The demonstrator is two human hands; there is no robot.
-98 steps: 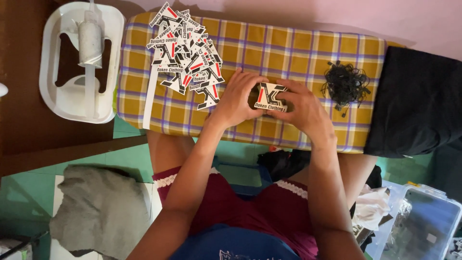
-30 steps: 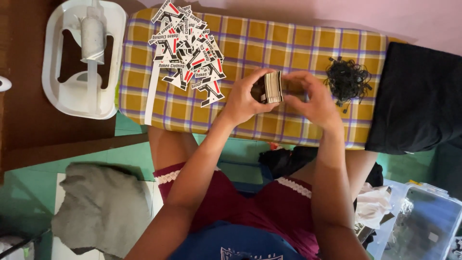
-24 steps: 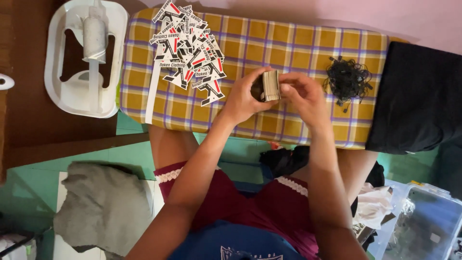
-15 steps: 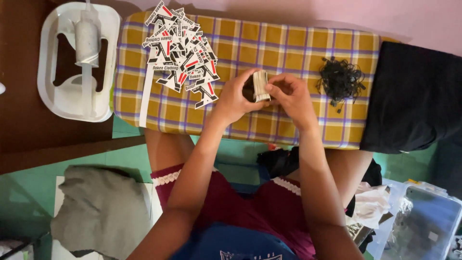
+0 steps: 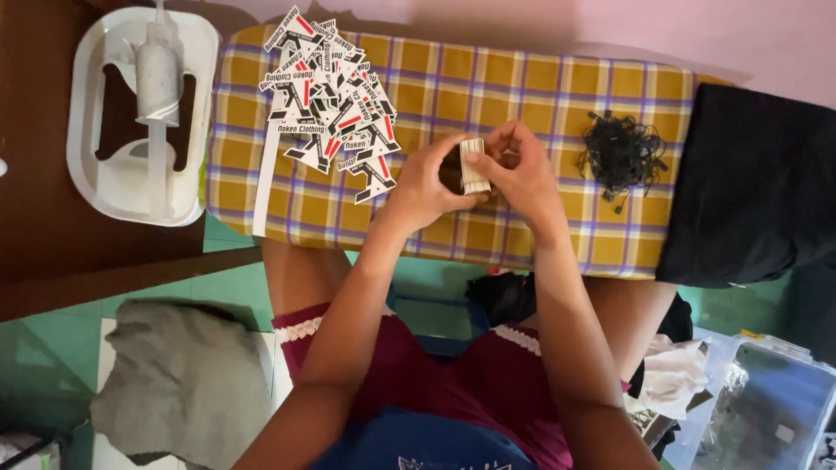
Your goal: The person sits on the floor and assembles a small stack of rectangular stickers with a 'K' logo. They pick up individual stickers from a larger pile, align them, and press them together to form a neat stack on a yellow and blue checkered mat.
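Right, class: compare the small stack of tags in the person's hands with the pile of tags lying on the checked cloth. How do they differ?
The stack of tags is squared up, seen edge-on, and gripped between the left hand and the right hand. The pile of tags is scattered loose, lying flat with printed faces showing, and no hand touches it. The pile also spreads far wider. Both sit over the checked cloth.
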